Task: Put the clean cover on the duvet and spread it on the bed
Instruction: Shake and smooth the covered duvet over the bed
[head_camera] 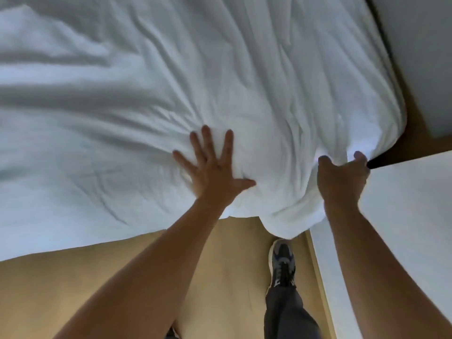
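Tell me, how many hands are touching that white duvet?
2. The left hand presses flat, fingers spread, on the duvet near its front edge. The right hand grips bunched fabric at its corner, beside a white surface. No other hand shows.

Centre of frame: left hand (212, 167) palm down, fingers straight and spread wide, thumb out to right, pressing flat on duvet (220, 69). Right centre: right hand (342, 177) with fingers curled, gripping fold of duvet. Both forearms bare, stretched up from lower edge.
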The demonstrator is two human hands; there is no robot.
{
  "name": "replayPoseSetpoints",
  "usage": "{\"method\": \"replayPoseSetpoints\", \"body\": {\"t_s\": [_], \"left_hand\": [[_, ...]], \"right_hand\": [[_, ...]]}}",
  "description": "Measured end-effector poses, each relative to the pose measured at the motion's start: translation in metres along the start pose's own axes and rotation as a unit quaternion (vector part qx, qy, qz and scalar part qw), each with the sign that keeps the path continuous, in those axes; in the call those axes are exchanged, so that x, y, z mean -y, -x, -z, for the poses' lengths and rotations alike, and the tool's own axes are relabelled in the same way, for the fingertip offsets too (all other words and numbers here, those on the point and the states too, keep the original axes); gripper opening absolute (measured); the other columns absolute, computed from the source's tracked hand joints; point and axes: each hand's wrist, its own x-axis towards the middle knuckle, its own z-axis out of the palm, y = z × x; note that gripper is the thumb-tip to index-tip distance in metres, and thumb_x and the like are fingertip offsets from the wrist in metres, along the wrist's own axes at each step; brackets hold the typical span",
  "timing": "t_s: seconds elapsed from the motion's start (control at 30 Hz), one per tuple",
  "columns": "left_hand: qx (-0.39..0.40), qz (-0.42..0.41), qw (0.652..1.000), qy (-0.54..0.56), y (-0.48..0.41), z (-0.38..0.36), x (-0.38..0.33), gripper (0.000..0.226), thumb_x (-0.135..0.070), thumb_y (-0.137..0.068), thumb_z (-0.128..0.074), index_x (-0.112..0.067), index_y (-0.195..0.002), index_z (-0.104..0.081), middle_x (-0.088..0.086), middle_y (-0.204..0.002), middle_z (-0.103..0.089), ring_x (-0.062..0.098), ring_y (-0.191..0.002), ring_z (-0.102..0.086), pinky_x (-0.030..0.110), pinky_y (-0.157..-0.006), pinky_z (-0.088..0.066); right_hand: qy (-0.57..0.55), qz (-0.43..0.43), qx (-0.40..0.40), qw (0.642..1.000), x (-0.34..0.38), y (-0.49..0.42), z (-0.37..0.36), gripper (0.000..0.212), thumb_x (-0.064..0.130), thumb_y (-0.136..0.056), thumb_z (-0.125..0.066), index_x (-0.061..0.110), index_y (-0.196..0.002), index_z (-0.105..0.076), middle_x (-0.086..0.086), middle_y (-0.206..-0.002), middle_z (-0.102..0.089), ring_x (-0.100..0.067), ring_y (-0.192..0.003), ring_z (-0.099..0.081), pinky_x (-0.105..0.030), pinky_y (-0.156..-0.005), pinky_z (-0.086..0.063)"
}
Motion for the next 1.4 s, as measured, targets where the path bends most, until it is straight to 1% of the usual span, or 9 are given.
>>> {"method": "replayPoseSetpoints", "body": {"t_s": [0.13,0.23,0.33,0.5,0.6,0.7,0.93,1.1,1.4], "left_hand": [[-0.065,-0.167,0.982,0.064,0.004,0.014,0.026,0.079,-0.069,-0.080,-0.042,-0.035,-0.151,-0.035,0.013,-0.157,-0.038,0.039,-0.140,-0.041,0.060,-0.113,-0.020],[-0.208,-0.126,0.968,0.065,-0.036,0.032,0.138,0.058,-0.054,-0.085,-0.056,-0.028,-0.137,-0.058,0.015,-0.148,-0.050,0.044,-0.131,-0.050,0.052,-0.111,-0.026],[-0.026,0.158,0.985,0.061,-0.051,0.049,0.234,0.112,-0.100,-0.067,-0.030,-0.043,-0.159,-0.003,0.010,-0.169,0.011,0.038,-0.154,0.007,0.064,-0.117,0.011],[0.069,0.032,0.997,0.032,-0.012,0.032,0.247,0.104,-0.098,-0.068,-0.011,-0.046,-0.157,-0.009,0.009,-0.167,-0.014,0.033,-0.149,-0.021,0.057,-0.111,-0.014],[-0.061,-0.009,0.998,-0.021,-0.059,0.074,0.363,0.086,-0.088,-0.076,-0.024,-0.039,-0.142,-0.050,0.005,-0.148,-0.048,0.029,-0.132,-0.049,0.047,-0.108,-0.026],[0.004,0.160,0.987,0.003,-0.078,0.084,0.473,0.116,-0.102,-0.063,-0.032,-0.044,-0.158,0.001,0.009,-0.168,0.013,0.042,-0.154,0.004,0.063,-0.117,0.006],[0.007,0.059,0.998,0.032,-0.066,0.011,0.524,0.108,-0.107,-0.060,-0.002,-0.053,-0.153,0.010,-0.001,-0.169,0.014,0.036,-0.155,0.004,0.067,-0.112,0.005],[-0.030,0.291,0.956,0.026,-0.069,0.025,0.668,0.104,-0.103,-0.066,-0.005,-0.051,-0.155,0.006,0.008,-0.167,0.022,0.041,-0.151,0.023,0.072,-0.108,0.021],[-0.124,0.100,0.987,-0.013,-0.094,0.089,0.757,0.076,-0.082,-0.087,-0.021,-0.035,-0.131,-0.062,0.001,-0.130,-0.064,0.027,-0.112,-0.062,0.046,-0.097,-0.037]], "right_hand": [[0.245,0.513,0.071,0.819,0.069,0.072,-0.089,0.060,0.054,-0.100,-0.034,0.027,-0.153,-0.037,-0.007,-0.166,-0.019,-0.031,-0.153,-0.013,-0.051,-0.123,-0.013],[0.385,0.380,0.101,0.835,0.064,0.039,-0.112,0.085,0.073,-0.094,-0.021,0.021,-0.161,-0.011,-0.008,-0.168,0.004,-0.030,-0.155,0.005,-0.053,-0.123,-0.002],[0.317,0.261,0.007,0.912,0.079,0.041,-0.128,0.109,0.085,-0.084,-0.008,0.006,-0.157,-0.020,-0.016,-0.167,-0.007,-0.038,-0.153,-0.006,-0.066,-0.118,-0.008],[0.351,0.597,0.128,0.710,0.176,0.145,-0.241,0.077,0.073,-0.094,-0.028,0.030,-0.158,-0.025,-0.010,-0.168,-0.005,-0.037,-0.154,-0.002,-0.060,-0.122,-0.002],[0.405,0.466,0.108,0.779,0.175,0.157,-0.271,0.090,0.079,-0.090,-0.020,0.021,-0.159,-0.021,-0.012,-0.167,-0.010,-0.033,-0.153,-0.008,-0.055,-0.121,-0.010],[0.410,0.414,0.071,0.810,0.183,0.171,-0.285,0.108,0.092,-0.080,-0.010,0.017,-0.154,-0.031,-0.018,-0.163,-0.023,-0.041,-0.148,-0.021,-0.061,-0.117,-0.017],[0.432,0.519,0.108,0.730,0.253,0.258,-0.403,0.099,0.091,-0.080,-0.018,0.030,-0.159,-0.017,-0.012,-0.168,-0.008,-0.039,-0.153,-0.005,-0.064,-0.119,-0.005],[0.478,0.447,0.108,0.749,0.260,0.265,-0.411,0.107,0.095,-0.075,-0.002,0.030,-0.158,-0.017,-0.015,-0.166,-0.012,-0.043,-0.150,-0.015,-0.067,-0.115,-0.015],[0.305,0.647,0.194,0.671,0.423,0.434,-0.603,0.075,0.076,-0.090,-0.028,0.045,-0.157,-0.013,-0.009,-0.168,0.009,-0.044,-0.151,0.009,-0.072,-0.114,0.000]]}}
